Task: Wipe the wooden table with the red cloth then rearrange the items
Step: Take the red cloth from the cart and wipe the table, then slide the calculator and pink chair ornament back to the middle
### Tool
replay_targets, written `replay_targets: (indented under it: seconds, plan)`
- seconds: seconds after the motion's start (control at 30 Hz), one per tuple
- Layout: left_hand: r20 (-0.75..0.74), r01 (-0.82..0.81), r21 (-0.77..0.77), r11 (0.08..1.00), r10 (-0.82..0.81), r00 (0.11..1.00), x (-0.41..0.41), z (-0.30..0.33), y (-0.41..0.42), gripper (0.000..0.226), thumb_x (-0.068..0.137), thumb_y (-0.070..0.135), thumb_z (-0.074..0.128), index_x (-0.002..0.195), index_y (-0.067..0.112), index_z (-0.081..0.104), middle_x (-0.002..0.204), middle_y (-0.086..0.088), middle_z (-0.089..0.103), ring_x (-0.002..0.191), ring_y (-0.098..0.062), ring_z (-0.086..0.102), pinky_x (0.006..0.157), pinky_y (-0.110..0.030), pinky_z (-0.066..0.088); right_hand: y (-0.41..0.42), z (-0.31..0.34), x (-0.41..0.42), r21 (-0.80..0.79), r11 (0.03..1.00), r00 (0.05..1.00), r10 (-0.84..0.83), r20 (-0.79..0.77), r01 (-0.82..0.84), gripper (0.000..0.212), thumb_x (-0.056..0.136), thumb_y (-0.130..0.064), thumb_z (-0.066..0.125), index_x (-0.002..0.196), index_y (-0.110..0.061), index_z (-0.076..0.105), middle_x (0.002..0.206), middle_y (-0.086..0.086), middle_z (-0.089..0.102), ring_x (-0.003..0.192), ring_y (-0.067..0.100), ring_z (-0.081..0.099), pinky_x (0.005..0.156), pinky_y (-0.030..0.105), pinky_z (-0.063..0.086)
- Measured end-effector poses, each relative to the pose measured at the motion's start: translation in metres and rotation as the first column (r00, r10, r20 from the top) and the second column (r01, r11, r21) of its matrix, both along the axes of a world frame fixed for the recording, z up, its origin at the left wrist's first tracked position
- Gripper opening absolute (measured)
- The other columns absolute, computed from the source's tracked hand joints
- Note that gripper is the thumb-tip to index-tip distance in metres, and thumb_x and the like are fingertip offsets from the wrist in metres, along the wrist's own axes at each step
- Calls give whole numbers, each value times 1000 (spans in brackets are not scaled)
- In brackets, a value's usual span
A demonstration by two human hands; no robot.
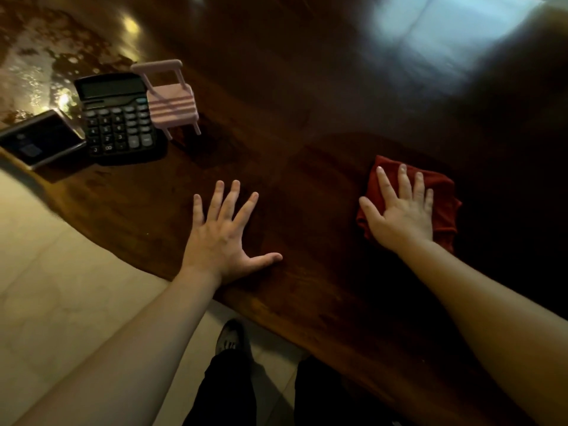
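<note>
The dark wooden table [307, 167] runs diagonally across the view. A folded red cloth [442, 195] lies on it at the right, and my right hand [399, 210] presses flat on top of it with the fingers spread. My left hand [222, 238] rests flat on the bare wood near the front edge, fingers apart, holding nothing. At the left stand a black calculator [118, 121], a small pink toy chair [170, 99] touching its right side, and a dark phone-like device [40, 141] at the table's corner.
Pale tiled floor [61, 272] lies below the table's front edge, where my dark trousers and one shoe [230, 336] show. A bright window reflection [445, 41] shines on the far right of the tabletop. A mottled glossy patch [37, 66] lies behind the items.
</note>
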State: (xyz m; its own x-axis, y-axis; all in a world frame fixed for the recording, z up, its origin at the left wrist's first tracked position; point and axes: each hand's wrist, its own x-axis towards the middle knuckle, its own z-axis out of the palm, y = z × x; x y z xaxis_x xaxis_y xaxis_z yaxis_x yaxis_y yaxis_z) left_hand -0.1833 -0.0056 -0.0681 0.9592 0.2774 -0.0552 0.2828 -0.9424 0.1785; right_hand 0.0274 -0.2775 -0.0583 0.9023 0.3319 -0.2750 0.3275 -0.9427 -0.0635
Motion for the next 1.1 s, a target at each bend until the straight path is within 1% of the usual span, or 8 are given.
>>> replay_targets:
  seconds: [0.2,0.37,0.5,0.63,0.87,0.97,1.07,1.1]
  plan:
    - [38,-4,-33,999,5,999,-2,1,0,117,67,100,34,158,28,21,167,-10,15,155,-31,0,119,-66,6,57,-2,-33,35,990,990,137,20,-138,79,87,-79,13,157,-47,-5,169,2,-12,151,30,-20,120,52,-13]
    - [62,8,-82,997,-3,998,-3,2,1,114,69,98,38,158,28,21,167,-10,18,155,-29,1,119,-66,5,81,-7,-77,113,945,951,301,68,-307,78,89,-79,22,156,-48,-1,169,3,-3,152,29,-18,120,53,-10]
    - [56,6,-123,992,1,998,-2,3,2,114,70,98,37,159,29,19,168,-8,14,155,-26,-3,120,-65,1,76,-10,-118,181,878,897,431,102,-443,79,90,-79,28,158,-46,5,169,3,2,153,30,-15,121,56,-4]
    - [30,-40,-163,986,45,999,-3,6,0,113,70,98,34,159,31,18,169,-7,10,155,-24,-8,121,-60,-1,58,-9,-146,209,834,859,507,75,-511,80,89,-76,35,158,-48,5,169,1,0,153,29,-15,120,56,-4]
    - [-10,-136,-136,981,136,991,-17,18,-13,109,72,97,31,158,31,20,168,-6,14,155,-24,-4,122,-58,1,10,-3,-170,197,770,788,616,20,-607,79,91,-78,33,159,-44,9,169,3,9,154,32,-8,118,57,-1]
    - [-21,-195,-112,974,194,981,-27,29,-18,102,77,92,32,157,31,21,167,-6,17,155,-24,1,122,-56,5,0,2,-173,194,765,772,634,-55,-614,81,89,-80,33,159,-45,10,169,1,6,154,31,-10,118,57,-5]
    - [-45,-277,-128,952,274,961,-38,43,-21,98,78,86,36,157,31,21,166,-5,21,154,-25,8,120,-53,11,1,9,-166,213,756,746,650,-142,-618,82,87,-83,28,156,-51,-2,167,-4,-12,148,26,-31,114,51,-24]
    - [-53,-309,-134,942,305,951,-43,47,-22,98,77,85,36,157,31,20,166,-5,22,154,-25,10,120,-53,13,3,13,-162,224,750,732,659,-172,-623,81,86,-84,27,154,-52,-3,166,-6,-16,145,24,-36,113,48,-27]
